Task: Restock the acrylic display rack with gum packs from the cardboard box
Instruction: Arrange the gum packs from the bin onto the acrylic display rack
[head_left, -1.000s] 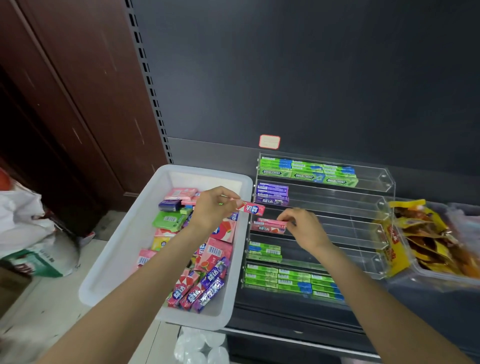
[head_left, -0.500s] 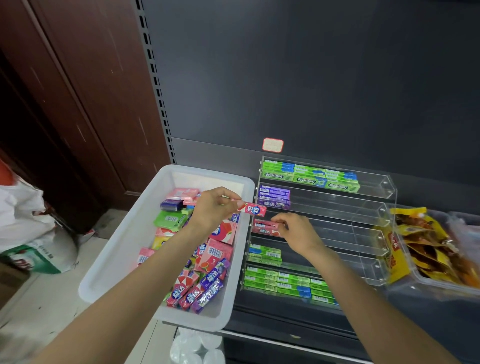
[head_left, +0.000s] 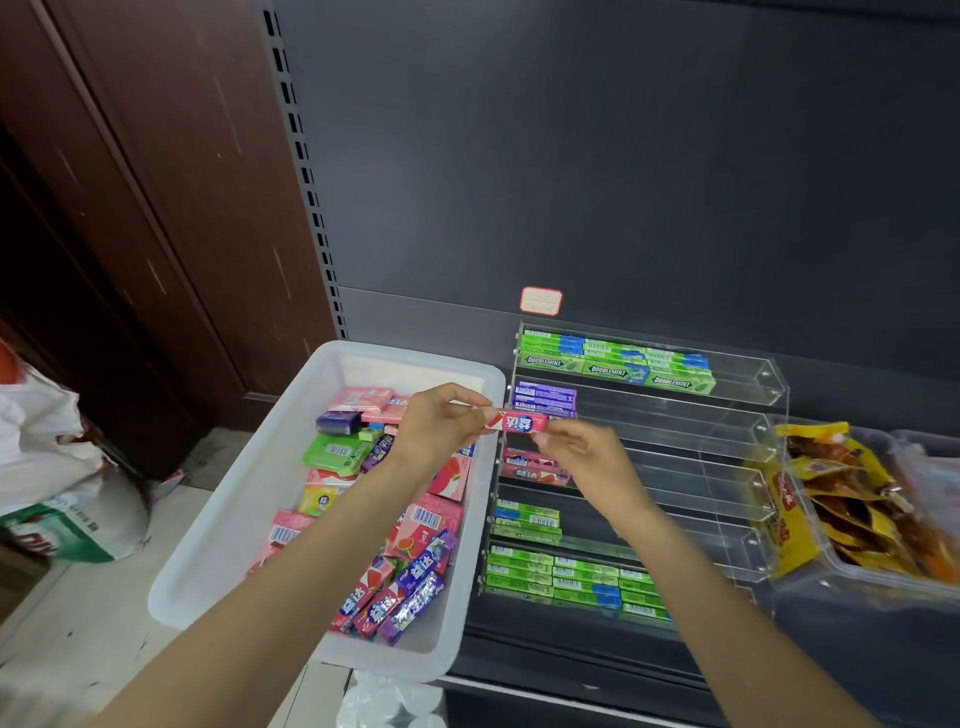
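1. Our left hand (head_left: 441, 426) pinches one end of the slim red-and-white gum pack (head_left: 519, 421) above the white plastic bin (head_left: 228, 525); loosening early drops it there.
2. Our right hand (head_left: 587, 457) pinches the other end; a skewed handover could snag the clear acrylic display rack (head_left: 727, 447) beside it.

Two hands (head_left: 441, 423), one white bin (head_left: 249, 499)

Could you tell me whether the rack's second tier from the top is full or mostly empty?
Mostly empty: the second tier holds only purple packs at its left end.
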